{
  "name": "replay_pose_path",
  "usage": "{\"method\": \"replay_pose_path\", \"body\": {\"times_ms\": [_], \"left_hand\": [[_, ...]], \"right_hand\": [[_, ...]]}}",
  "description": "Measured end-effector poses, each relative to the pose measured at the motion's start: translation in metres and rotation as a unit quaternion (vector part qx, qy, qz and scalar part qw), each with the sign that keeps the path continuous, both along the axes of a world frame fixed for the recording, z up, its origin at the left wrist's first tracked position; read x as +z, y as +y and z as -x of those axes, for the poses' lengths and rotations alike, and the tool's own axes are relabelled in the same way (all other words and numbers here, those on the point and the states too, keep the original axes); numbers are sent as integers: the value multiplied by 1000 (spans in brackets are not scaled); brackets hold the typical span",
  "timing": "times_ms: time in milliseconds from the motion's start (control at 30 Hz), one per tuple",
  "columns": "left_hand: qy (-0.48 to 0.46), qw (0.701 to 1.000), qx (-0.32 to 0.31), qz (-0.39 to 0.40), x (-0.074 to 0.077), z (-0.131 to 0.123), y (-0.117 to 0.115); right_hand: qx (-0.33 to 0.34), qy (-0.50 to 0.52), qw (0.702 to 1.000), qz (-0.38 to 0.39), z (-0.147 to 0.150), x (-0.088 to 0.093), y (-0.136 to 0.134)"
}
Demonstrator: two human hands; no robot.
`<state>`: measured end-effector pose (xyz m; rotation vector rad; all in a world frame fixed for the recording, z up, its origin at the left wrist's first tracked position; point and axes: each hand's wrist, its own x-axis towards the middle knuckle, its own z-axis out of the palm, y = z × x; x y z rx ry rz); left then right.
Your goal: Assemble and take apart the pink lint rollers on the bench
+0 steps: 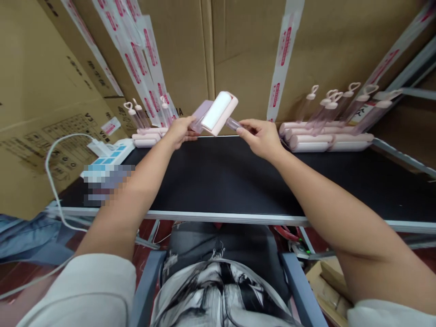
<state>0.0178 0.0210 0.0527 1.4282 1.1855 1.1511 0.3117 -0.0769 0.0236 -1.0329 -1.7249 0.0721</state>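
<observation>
Above the far edge of the black table [225, 177], a pink lint roller [220, 112] with a white roll is tilted in mid-air. My right hand [260, 136] is closed round its see-through handle. My left hand [180, 131] pinches a flat, translucent mauve piece [201, 117], which reaches to the roller's left side; whether they touch, I cannot tell. Beside my right hand, several more pink lint rollers [315, 141] lie with their heart-topped handles standing up. A smaller group of lint rollers [146, 138] sits just left of my left hand.
A white power strip [116, 152] with a plugged-in white cable [51, 168] lies at the table's left. Tall taped cardboard boxes [245, 54] wall off the back, and another box [27, 91] stands at left. An open carton [329, 286] is on the floor at right.
</observation>
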Motion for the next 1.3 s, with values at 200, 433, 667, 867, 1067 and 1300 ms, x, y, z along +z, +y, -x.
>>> {"method": "replay_pose_path", "body": {"times_ms": [200,433,667,867,1067,1300], "left_hand": [[-91,995,-19,-27,-8,27,-37],[-62,993,-97,-24,-21,18,-52],[-57,990,-107,-72,-26,21,-47],[-70,983,-114,-123,-32,20,-43],[-54,982,-121,-136,-36,22,-39],[-10,983,-113,-142,-41,26,-34]], "right_hand": [[8,-58,998,40,17,-7,-13],[-11,-70,996,58,16,-10,-12],[-16,-100,994,44,14,-12,-10],[-39,-123,991,18,13,-10,-10],[-49,-137,989,-16,14,-10,-12],[-56,-168,984,-25,15,-11,-12]]}}
